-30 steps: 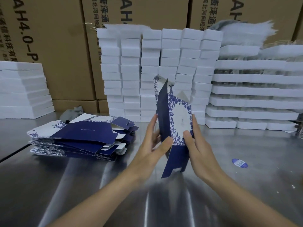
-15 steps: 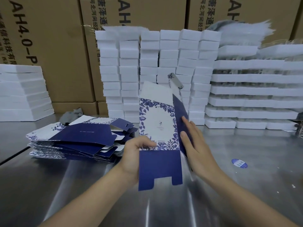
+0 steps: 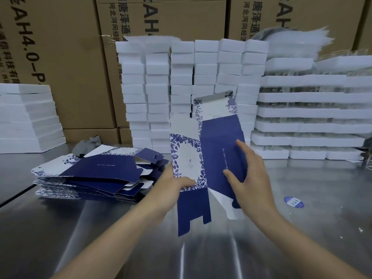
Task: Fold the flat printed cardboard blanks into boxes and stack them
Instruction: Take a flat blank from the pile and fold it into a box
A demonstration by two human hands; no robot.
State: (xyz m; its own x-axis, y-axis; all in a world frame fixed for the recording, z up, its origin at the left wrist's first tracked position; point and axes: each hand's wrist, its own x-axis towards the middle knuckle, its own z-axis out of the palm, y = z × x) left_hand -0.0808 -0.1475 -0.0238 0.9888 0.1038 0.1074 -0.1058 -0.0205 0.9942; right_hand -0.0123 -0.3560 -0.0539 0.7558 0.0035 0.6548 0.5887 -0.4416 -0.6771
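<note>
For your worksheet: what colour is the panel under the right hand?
The panel is dark blue; head view.

Forearms (image 3: 120,228), left hand (image 3: 171,184) and right hand (image 3: 253,178) are bare.

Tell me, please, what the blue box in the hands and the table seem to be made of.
Blue box: thin printed cardboard, apparently matte; it bends along creases and its inside is white. Table: probably brushed stainless steel; grey, with streaky reflections.
</note>
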